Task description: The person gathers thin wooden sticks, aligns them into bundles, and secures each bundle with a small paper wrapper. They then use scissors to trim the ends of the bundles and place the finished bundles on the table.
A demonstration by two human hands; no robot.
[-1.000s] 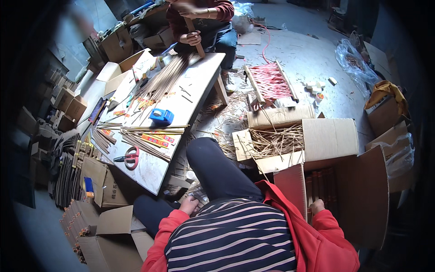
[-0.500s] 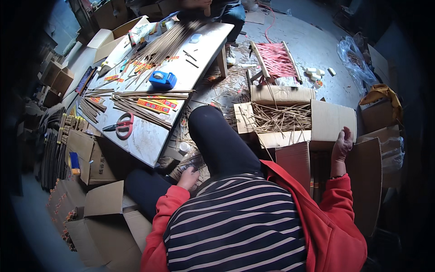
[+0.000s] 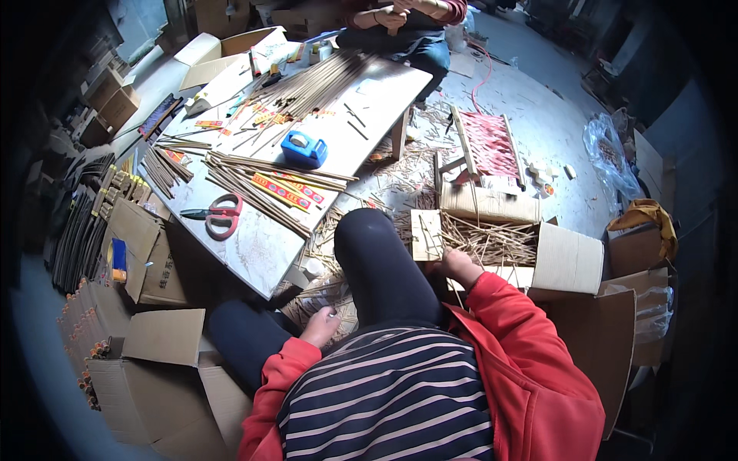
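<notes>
My right hand [image 3: 461, 267] is at the near left corner of a cardboard box [image 3: 569, 258], its fingers curled. Loose thin brown sticks [image 3: 496, 242] fill this box, and a few poke out by the hand. What those fingers hold, if anything, I cannot make out. Low by my left thigh, my left hand [image 3: 320, 328] is closed around something small that I cannot identify. Ahead of it stands a table with bundles of brown sticks [image 3: 257, 196], red-and-yellow labels [image 3: 288, 190], red-handled scissors [image 3: 223, 217] and a blue tape dispenser [image 3: 304, 150].
Open cardboard boxes [image 3: 164, 336] stand at my left, near stacked dark stick bundles [image 3: 73, 230]. A stool with a pink woven seat [image 3: 490, 144] is beyond the stick box. Across the table [image 3: 261, 265] sits another person [image 3: 400, 31], hands together. Sticks litter the floor.
My right hand has moved left from the box's right flap to its near left corner. My left hand stays low by my thigh. The view has shifted, bringing the other person's hands into sight.
</notes>
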